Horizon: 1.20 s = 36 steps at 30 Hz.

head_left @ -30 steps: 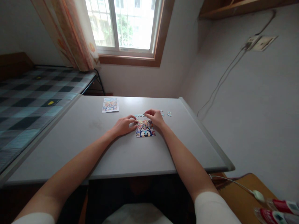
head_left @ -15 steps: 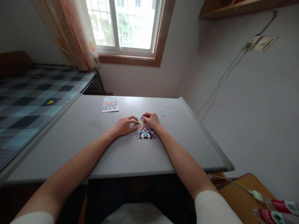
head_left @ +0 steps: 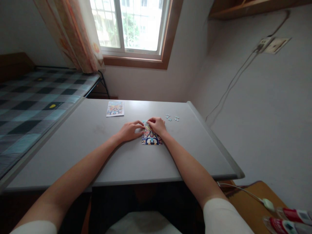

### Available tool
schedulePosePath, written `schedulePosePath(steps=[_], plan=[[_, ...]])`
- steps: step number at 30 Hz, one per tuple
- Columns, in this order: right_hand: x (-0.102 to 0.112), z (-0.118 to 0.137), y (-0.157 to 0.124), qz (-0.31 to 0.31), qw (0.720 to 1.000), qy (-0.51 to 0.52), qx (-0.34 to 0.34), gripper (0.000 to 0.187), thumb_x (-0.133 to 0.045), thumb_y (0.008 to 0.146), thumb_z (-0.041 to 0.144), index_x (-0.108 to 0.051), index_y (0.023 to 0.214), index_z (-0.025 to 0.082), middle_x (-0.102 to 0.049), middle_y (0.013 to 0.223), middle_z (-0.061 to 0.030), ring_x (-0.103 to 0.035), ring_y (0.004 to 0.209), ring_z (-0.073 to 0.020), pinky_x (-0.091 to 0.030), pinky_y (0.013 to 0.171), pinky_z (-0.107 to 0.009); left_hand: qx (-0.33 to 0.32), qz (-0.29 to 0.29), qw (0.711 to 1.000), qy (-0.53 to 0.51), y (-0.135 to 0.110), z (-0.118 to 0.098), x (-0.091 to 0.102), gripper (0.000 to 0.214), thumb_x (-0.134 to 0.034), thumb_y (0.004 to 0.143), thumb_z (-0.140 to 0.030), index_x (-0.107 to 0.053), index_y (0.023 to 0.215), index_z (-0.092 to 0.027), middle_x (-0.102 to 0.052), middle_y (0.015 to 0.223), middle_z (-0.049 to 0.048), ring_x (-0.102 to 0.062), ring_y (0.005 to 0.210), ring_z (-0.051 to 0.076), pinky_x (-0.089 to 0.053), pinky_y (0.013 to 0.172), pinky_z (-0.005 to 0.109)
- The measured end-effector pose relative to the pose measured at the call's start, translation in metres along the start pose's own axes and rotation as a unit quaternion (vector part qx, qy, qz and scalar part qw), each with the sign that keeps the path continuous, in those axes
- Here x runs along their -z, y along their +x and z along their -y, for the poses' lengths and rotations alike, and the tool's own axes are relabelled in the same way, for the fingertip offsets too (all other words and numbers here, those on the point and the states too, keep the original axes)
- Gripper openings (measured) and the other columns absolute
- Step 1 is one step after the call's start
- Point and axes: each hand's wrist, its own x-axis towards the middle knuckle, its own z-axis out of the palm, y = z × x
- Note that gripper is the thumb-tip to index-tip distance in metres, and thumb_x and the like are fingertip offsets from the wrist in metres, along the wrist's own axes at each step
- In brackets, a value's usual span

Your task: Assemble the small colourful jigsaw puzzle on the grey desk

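A colourful jigsaw puzzle [head_left: 152, 140] with a blue cartoon dog's face at its near end lies flat on the table. My left hand [head_left: 130, 131] rests at its left edge, thumb and fingers apart, the fingertips touching the border. Over the upper right part of the puzzle is my right hand [head_left: 157, 125], fingers pinched together at the far edge on what looks like a puzzle piece, mostly hidden by the fingers. Just right of that hand lie several loose pale blue puzzle pieces [head_left: 168, 117], with another small group of pieces [head_left: 176, 119] beside them.
A printed reference picture [head_left: 115, 109] lies at the table's far left. The grey-white table [head_left: 136, 165] has raised side edges. A checkered bed [head_left: 44, 97] stands to the left. At lower right, bottles with red labels [head_left: 282, 226] and a white charger [head_left: 268, 204] sit on a wooden surface.
Very little differs. My right hand has shifted very slightly left at the far edge of the puzzle; my left hand stays in place.
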Motion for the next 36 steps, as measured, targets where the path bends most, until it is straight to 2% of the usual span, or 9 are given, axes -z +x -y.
schedulePosePath(steps=[10,18,24,36], plan=[[-0.0051,-0.0041,0.0008,-0.005,0.999,-0.051,0.008,0.017,-0.06,0.082,0.033,-0.075,0.086,0.026,-0.073,0.093,-0.0018,-0.057,0.101,-0.0222,-0.036,0.091,-0.036,0.005,0.0,1.0,0.0,0.0003,-0.0008,0.0004,0.033,-0.051,0.089,-0.046,-0.071,0.11,-0.031,-0.065,0.121,-0.0022,-0.067,0.094,0.019,-0.049,0.089,0.031],[-0.0081,-0.0046,-0.0002,-0.016,0.997,-0.078,0.015,0.017,-0.059,0.082,0.032,-0.073,0.086,0.025,-0.069,0.091,-0.004,-0.054,0.096,-0.023,-0.035,0.088,-0.037,-0.002,-0.004,1.0,-0.004,0.0003,-0.0003,-0.0001,0.031,-0.053,0.088,-0.045,-0.071,0.109,-0.03,-0.065,0.12,-0.0021,-0.067,0.094,0.02,-0.049,0.089,0.031],[-0.0026,-0.0088,0.0033,-0.027,0.998,-0.052,0.02,0.016,-0.058,0.084,0.03,-0.073,0.086,0.024,-0.069,0.093,-0.0026,-0.056,0.096,-0.0214,-0.035,0.088,-0.036,-0.002,-0.002,1.0,-0.006,0.0004,-0.0002,0.0004,0.031,-0.052,0.089,-0.046,-0.071,0.109,-0.031,-0.065,0.12,-0.002,-0.067,0.095,0.019,-0.049,0.089,0.031],[-0.005,-0.0056,0.0013,0.01,0.993,-0.091,0.076,0.019,-0.057,0.085,0.03,-0.075,0.087,0.025,-0.068,0.095,-0.0043,-0.052,0.1,-0.0228,-0.032,0.087,-0.036,0.007,0.002,1.0,-0.004,0.0005,-0.0018,0.0015,0.032,-0.052,0.088,-0.046,-0.071,0.109,-0.031,-0.065,0.12,-0.0019,-0.067,0.095,0.02,-0.049,0.09,0.031]])
